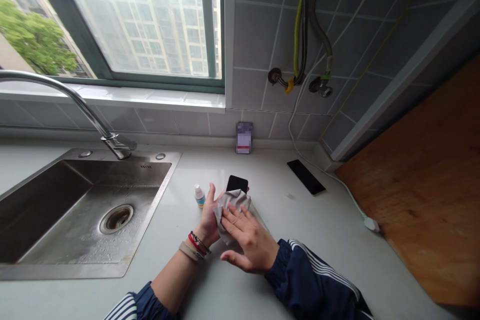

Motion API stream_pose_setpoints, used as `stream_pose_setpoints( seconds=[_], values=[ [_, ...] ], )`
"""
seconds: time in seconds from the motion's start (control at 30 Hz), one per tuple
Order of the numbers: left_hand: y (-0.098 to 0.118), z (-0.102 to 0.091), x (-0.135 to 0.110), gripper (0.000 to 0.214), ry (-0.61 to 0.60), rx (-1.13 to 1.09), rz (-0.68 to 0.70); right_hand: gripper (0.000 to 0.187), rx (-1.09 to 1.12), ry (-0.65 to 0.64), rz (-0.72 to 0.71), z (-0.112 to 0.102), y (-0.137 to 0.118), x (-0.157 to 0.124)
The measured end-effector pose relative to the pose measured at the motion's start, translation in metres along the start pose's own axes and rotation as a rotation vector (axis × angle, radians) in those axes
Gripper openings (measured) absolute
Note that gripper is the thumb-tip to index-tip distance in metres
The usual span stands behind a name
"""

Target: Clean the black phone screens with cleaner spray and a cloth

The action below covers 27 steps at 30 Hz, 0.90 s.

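My left hand [210, 217] supports a black phone [237, 183] from below, thumb pointing up beside it. Only the phone's far end shows; the rest is covered. Over it lies a crumpled light grey cloth [227, 232]. With fingers laid flat and thumb held apart, my right hand [245, 237] presses the cloth onto the phone. A small white bottle with a blue label [200, 196] stands on the counter just left of my left hand. Partly hidden behind my right hand is a clear edge of something I cannot make out.
A steel sink [140, 240] with a curved faucet [84, 107] lies to the left. Another black phone [306, 177] rests on the white counter [322, 225]. An upright phone with a lit screen [244, 139] leans against the wall. A white cable [337, 180] runs along the right.
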<state>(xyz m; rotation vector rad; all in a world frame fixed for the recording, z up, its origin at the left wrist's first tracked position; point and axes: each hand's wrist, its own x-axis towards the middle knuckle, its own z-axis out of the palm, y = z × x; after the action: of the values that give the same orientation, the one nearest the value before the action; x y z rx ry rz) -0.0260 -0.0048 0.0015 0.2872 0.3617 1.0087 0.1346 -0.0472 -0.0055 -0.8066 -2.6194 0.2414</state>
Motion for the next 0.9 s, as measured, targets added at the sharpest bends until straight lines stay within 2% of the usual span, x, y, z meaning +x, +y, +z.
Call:
stream_pose_setpoints(
  seconds=[0.13,0.27,0.33,0.43,0.57,0.67,0.77,0.9],
  values=[
    [-0.005,-0.002,0.002,0.083,0.0,-0.001,-0.062,0.076,-0.049,0.08,0.115,0.002,0.014,0.0],
    [-0.012,0.0,0.006,0.079,-0.098,0.031,-0.085,0.077,-0.097,0.234,0.301,0.005,0.032,-0.002],
    [-0.014,0.002,0.006,0.077,-0.13,0.039,-0.079,0.078,-0.101,0.268,0.348,0.006,0.035,-0.002],
    [-0.012,0.001,0.005,0.078,-0.084,0.034,-0.073,0.083,-0.085,0.225,0.29,0.006,0.028,-0.003],
    [-0.004,-0.003,0.001,0.088,0.03,0.029,-0.049,0.091,-0.057,0.063,0.073,0.005,0.009,-0.003],
    [0.001,-0.003,0.0,0.088,0.039,0.041,0.015,0.093,-0.054,-0.009,0.005,0.006,-0.001,-0.002],
    [0.002,-0.002,0.0,0.089,0.03,0.038,-0.001,0.089,-0.069,0.011,0.022,0.01,0.003,-0.002],
    [-0.005,-0.002,0.002,0.087,-0.051,0.035,-0.095,0.083,-0.109,0.167,0.181,0.014,0.023,-0.003]
  ],
)
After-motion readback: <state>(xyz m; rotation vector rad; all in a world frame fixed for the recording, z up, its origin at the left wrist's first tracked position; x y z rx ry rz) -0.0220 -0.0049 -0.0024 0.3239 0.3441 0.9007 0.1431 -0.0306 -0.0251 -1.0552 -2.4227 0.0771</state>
